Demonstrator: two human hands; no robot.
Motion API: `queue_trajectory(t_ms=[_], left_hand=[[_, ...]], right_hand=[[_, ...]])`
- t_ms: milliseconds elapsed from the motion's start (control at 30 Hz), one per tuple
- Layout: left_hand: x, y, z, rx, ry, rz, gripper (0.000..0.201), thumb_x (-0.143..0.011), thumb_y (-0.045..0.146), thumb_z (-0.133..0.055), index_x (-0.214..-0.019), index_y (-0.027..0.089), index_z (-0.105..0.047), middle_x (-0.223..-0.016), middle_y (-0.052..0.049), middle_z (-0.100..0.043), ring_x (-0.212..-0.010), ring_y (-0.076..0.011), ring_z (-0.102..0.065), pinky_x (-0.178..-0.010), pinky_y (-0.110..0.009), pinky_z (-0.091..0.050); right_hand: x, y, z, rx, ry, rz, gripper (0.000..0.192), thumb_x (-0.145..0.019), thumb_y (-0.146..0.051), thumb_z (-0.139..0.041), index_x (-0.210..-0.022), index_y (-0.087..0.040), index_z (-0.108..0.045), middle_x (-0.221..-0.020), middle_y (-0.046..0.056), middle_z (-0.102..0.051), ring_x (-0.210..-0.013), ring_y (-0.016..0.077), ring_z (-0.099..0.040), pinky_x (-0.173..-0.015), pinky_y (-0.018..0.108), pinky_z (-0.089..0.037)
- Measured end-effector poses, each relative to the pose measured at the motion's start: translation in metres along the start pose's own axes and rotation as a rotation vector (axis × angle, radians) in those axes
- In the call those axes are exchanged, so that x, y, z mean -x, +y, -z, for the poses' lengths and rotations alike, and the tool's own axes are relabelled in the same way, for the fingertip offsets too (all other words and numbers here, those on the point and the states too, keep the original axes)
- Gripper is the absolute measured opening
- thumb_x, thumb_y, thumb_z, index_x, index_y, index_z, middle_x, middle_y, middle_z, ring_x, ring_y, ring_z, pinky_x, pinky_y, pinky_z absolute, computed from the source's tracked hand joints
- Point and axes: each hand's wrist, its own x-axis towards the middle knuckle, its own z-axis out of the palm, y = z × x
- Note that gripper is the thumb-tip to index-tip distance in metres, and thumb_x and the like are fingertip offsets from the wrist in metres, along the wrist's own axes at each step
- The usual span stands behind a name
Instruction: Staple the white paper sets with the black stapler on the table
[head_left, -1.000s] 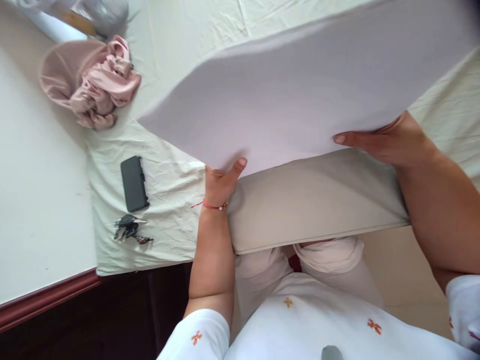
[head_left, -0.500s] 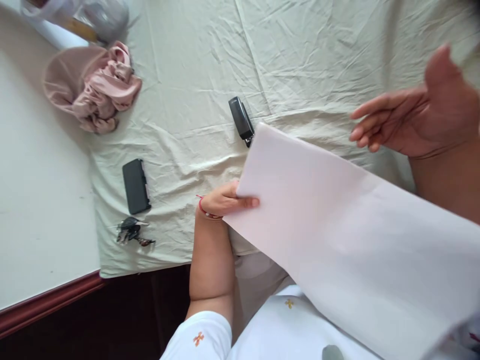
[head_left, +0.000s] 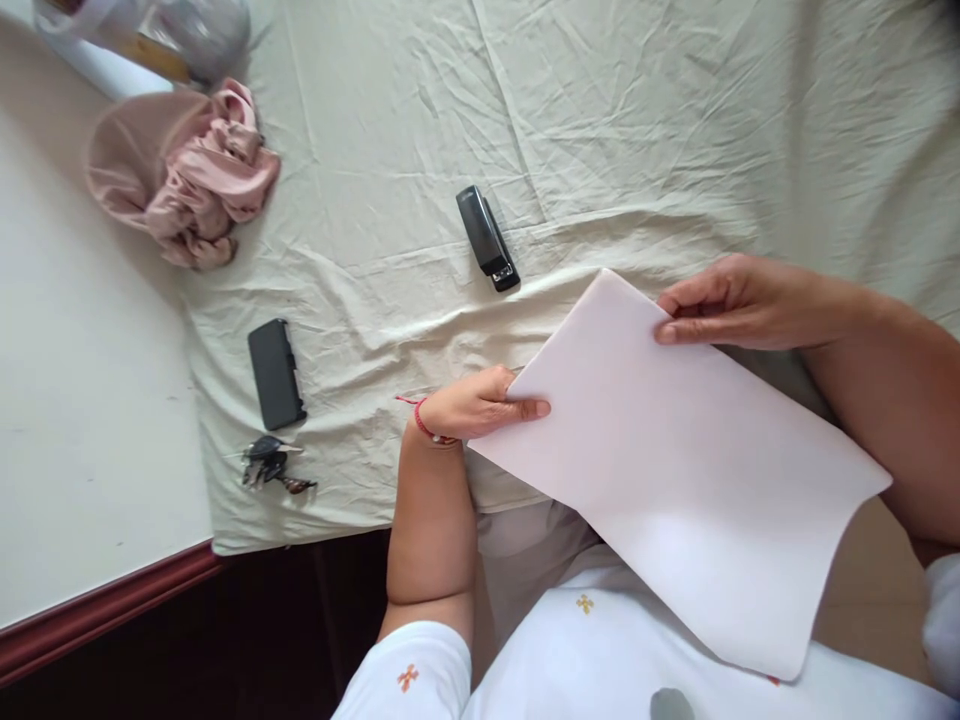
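Blank white paper (head_left: 675,450), perhaps more than one sheet, lies tilted between my two hands above my lap. My left hand (head_left: 491,402) pinches its left edge, thumb on top and fingers hidden underneath. At the upper edge, near the far corner, my right hand (head_left: 720,305) grips the paper between thumb and fingers. The paper's lower right end curves downward. Just beyond the far corner a black stapler (head_left: 486,238) rests on the cloth, touching neither hand.
A pale green cloth (head_left: 375,150) with creases covers the surface. On the left lie a black phone (head_left: 276,374), a bunch of keys (head_left: 276,463) and a bundled pink cloth (head_left: 199,175). A clear plastic bag (head_left: 202,35) is at the upper left, beside a white wall (head_left: 90,400).
My right hand has come down from open in the air and closed on the paper's upper edge. The paper has shifted right, uncovering the front of the stapler.
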Motion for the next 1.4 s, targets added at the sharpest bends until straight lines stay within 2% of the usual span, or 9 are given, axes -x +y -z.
queue_trajectory(t_ms=[133,233,367,500,800,900,1033,1167,1400], left_hand=[[0.005,-0.001,0.007,-0.007,0.129,-0.088,0.039,-0.090,0.054,-0.074,-0.091,0.015,-0.081,-0.082,-0.008,-0.080,-0.065,-0.0174,-0.071,-0.053,-0.023,-0.055],[0.008,-0.006,0.014,0.047,0.426,-0.251,0.033,-0.087,0.048,-0.079,-0.095,0.016,-0.081,-0.082,-0.006,-0.078,-0.065,-0.0138,-0.068,-0.055,-0.020,-0.053],[-0.001,-0.011,0.017,0.165,0.816,-0.305,0.030,-0.078,0.043,-0.087,-0.090,0.017,-0.079,-0.063,-0.001,-0.070,-0.051,-0.0097,-0.062,-0.044,-0.017,-0.044],[-0.019,-0.010,0.014,0.188,0.992,-0.300,0.024,-0.073,0.035,-0.087,-0.086,0.016,-0.077,-0.053,0.003,-0.063,-0.041,-0.0070,-0.053,-0.035,-0.016,-0.027],[-0.039,-0.023,0.014,-0.020,1.369,-0.452,0.016,-0.088,0.030,-0.072,-0.099,0.018,-0.072,-0.088,-0.003,-0.078,-0.061,-0.0081,-0.065,-0.052,-0.018,-0.047],[-0.043,-0.030,0.016,-0.249,1.396,-0.530,0.028,-0.096,0.035,-0.066,-0.121,0.023,-0.070,-0.125,-0.008,-0.076,-0.103,-0.0168,-0.073,-0.076,-0.024,-0.058],[-0.042,-0.032,0.018,-0.493,1.291,-0.635,0.046,-0.103,0.037,-0.055,-0.149,0.034,-0.056,-0.163,-0.005,-0.053,-0.149,-0.0263,-0.052,-0.113,-0.040,-0.051],[-0.041,-0.031,0.019,-0.596,1.208,-0.678,0.050,-0.105,0.031,-0.049,-0.154,0.036,-0.052,-0.166,-0.002,-0.050,-0.157,-0.0252,-0.043,-0.130,-0.045,-0.036],[-0.043,-0.032,0.020,-0.667,1.192,-0.631,0.053,-0.102,0.021,-0.047,-0.153,0.031,-0.056,-0.164,0.000,-0.053,-0.160,-0.0225,-0.039,-0.137,-0.044,-0.024]], right_hand=[[-0.003,0.002,0.001,-0.023,0.185,-0.073,0.038,-0.083,-0.057,-0.081,-0.083,-0.019,-0.077,-0.068,0.000,-0.069,-0.056,0.0121,-0.061,-0.048,0.023,-0.049],[-0.002,-0.001,0.002,-0.049,0.344,-0.107,0.040,-0.078,-0.060,-0.085,-0.081,-0.020,-0.077,-0.070,0.002,-0.071,-0.056,0.0134,-0.061,-0.045,0.025,-0.048],[0.001,-0.010,0.000,-0.056,0.597,-0.156,0.019,-0.086,-0.039,-0.082,-0.086,-0.020,-0.080,-0.076,0.003,-0.074,-0.057,0.0121,-0.062,-0.045,0.023,-0.048],[0.001,-0.019,-0.006,-0.039,0.746,-0.196,0.013,-0.091,-0.024,-0.074,-0.081,-0.018,-0.078,-0.073,0.003,-0.070,-0.053,0.0089,-0.058,-0.041,0.020,-0.041],[-0.002,-0.024,-0.009,-0.125,0.878,-0.228,0.015,-0.091,-0.022,-0.075,-0.077,-0.017,-0.072,-0.066,0.001,-0.062,-0.048,0.0063,-0.051,-0.040,0.019,-0.033],[-0.003,-0.024,-0.009,-0.127,0.890,-0.242,0.015,-0.091,-0.023,-0.075,-0.077,-0.018,-0.072,-0.066,0.002,-0.062,-0.048,0.0072,-0.050,-0.041,0.021,-0.033],[-0.002,-0.023,-0.008,-0.105,0.878,-0.251,0.015,-0.091,-0.023,-0.075,-0.077,-0.018,-0.073,-0.067,0.003,-0.062,-0.050,0.0074,-0.050,-0.043,0.022,-0.033],[-0.001,-0.025,-0.008,-0.094,0.882,-0.276,0.017,-0.091,-0.022,-0.074,-0.075,-0.018,-0.072,-0.064,0.002,-0.061,-0.048,0.0070,-0.049,-0.042,0.022,-0.032],[-0.002,-0.030,-0.011,-0.127,0.926,-0.285,0.015,-0.092,-0.021,-0.074,-0.077,-0.018,-0.074,-0.066,0.003,-0.062,-0.049,0.0075,-0.049,-0.044,0.023,-0.032]])
